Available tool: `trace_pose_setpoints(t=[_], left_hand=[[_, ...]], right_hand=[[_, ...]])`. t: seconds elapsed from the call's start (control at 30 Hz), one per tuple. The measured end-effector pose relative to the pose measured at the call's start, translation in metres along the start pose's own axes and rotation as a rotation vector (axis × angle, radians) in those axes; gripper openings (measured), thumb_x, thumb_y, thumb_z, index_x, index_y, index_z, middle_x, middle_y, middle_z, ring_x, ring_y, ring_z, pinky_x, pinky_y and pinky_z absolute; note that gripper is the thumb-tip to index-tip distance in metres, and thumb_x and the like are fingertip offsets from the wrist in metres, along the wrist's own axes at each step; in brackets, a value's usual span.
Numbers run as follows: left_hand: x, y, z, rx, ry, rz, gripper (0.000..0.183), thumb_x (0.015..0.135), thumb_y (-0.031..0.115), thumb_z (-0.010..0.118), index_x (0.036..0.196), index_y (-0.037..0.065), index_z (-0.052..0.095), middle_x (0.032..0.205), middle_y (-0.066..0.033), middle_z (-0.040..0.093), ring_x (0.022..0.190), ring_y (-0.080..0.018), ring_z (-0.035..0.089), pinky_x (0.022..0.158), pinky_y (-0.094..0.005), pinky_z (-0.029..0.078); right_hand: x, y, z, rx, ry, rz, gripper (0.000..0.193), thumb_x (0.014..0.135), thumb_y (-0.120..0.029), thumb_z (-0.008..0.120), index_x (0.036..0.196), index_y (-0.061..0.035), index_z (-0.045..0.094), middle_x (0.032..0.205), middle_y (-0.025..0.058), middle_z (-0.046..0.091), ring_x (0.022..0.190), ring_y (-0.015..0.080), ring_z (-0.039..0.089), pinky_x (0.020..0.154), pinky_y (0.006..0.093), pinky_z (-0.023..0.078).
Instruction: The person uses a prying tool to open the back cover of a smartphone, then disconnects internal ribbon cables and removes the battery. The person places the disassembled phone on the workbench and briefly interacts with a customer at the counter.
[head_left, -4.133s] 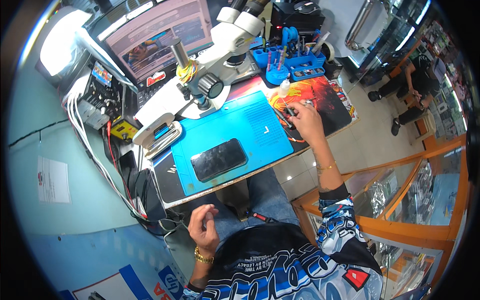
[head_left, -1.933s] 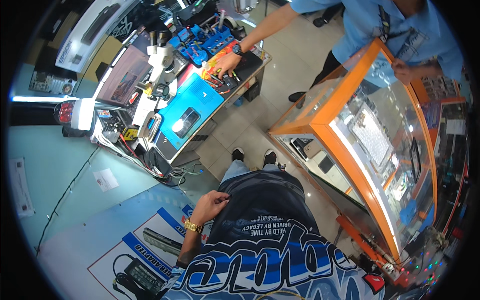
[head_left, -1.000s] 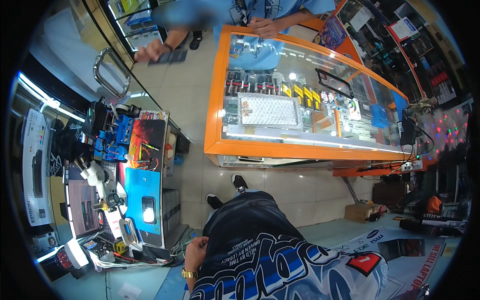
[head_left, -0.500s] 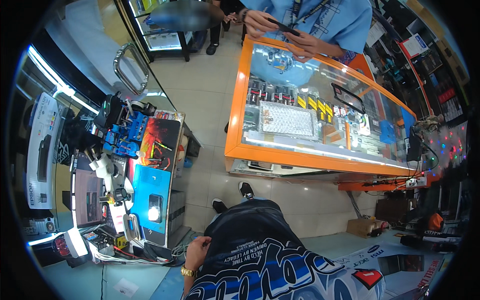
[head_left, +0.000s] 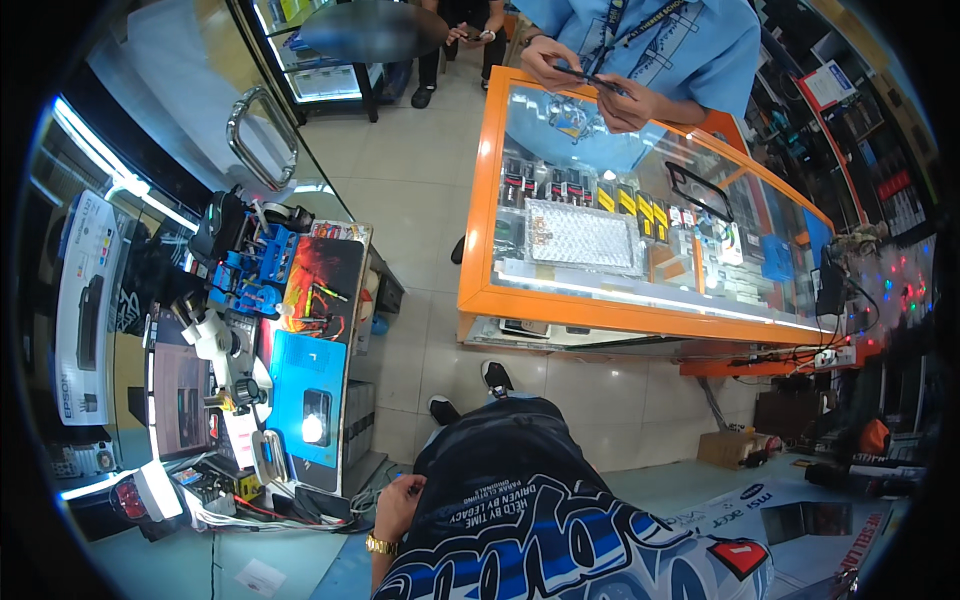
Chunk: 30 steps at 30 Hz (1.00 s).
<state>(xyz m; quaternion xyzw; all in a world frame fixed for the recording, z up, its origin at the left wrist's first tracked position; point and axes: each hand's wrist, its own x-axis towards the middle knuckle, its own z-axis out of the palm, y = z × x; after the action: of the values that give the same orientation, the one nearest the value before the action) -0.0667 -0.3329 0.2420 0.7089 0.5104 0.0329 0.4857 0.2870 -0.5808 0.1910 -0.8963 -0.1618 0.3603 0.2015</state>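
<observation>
Fingers of the left hand (head_left: 397, 505) curl loosely, holding nothing, at the hip. Nearby stands the surface (head_left: 330, 470) with a blue mat (head_left: 300, 375). Right hand unseen

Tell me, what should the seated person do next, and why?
Probably turn back toward the cluttered workbench. The black phone lies untouched on the blue rubber mat, while the left hand rests by the lap, apart from it. The right hand is out of view.

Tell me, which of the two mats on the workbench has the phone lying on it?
The blue mat, the one nearer the person's left hand, carries the phone; the dark mat with orange artwork holds small tools.
</observation>
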Motion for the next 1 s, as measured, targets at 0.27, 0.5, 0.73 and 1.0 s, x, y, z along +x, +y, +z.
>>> trace_pose_setpoints(t=[0.27, 0.5, 0.73, 1.0], left_hand=[[0.005, 0.004, -0.006, 0.003, -0.029, -0.010, 0.026, 0.090, 0.028, 0.072, 0.101, 0.004, 0.074, 0.093, -0.0179, 0.073, 0.083, -0.0374, 0.071, 0.072, -0.0421, 0.054], [0.008, 0.007, -0.012, -0.026, -0.078, -0.050, 0.033, 0.090, 0.032, 0.073, 0.102, 0.002, 0.073, 0.096, -0.0193, 0.073, 0.083, -0.0388, 0.071, 0.072, -0.0413, 0.055], [0.008, 0.004, -0.019, -0.042, -0.118, -0.065, 0.030, 0.091, 0.026, 0.074, 0.108, 0.002, 0.072, 0.099, -0.0195, 0.074, 0.081, -0.0364, 0.072, 0.071, -0.0401, 0.054], [0.006, -0.013, -0.014, -0.090, -0.115, -0.072, 0.028, 0.094, 0.021, 0.073, 0.111, -0.001, 0.071, 0.102, -0.0173, 0.076, 0.084, -0.0299, 0.075, 0.076, -0.0375, 0.056]], right_hand=[[-0.012, 0.004, 0.014, 0.030, 0.016, 0.003, 0.039, 0.091, -0.028, 0.068, 0.123, -0.0069, 0.061, 0.099, 0.0291, 0.070, 0.100, 0.0500, 0.066, 0.083, 0.0501, 0.052], [-0.022, 0.008, 0.026, 0.060, 0.030, -0.009, 0.039, 0.091, -0.028, 0.068, 0.124, -0.0067, 0.061, 0.099, 0.0293, 0.070, 0.100, 0.0504, 0.066, 0.082, 0.0505, 0.052], [-0.030, 0.010, 0.041, 0.094, 0.051, -0.027, 0.040, 0.091, -0.028, 0.068, 0.124, -0.0065, 0.060, 0.098, 0.0295, 0.070, 0.100, 0.0508, 0.065, 0.082, 0.0509, 0.052], [-0.041, 0.013, 0.055, 0.151, 0.093, -0.078, 0.040, 0.091, -0.029, 0.068, 0.123, -0.0063, 0.060, 0.098, 0.0299, 0.070, 0.099, 0.0517, 0.065, 0.081, 0.0517, 0.051]])
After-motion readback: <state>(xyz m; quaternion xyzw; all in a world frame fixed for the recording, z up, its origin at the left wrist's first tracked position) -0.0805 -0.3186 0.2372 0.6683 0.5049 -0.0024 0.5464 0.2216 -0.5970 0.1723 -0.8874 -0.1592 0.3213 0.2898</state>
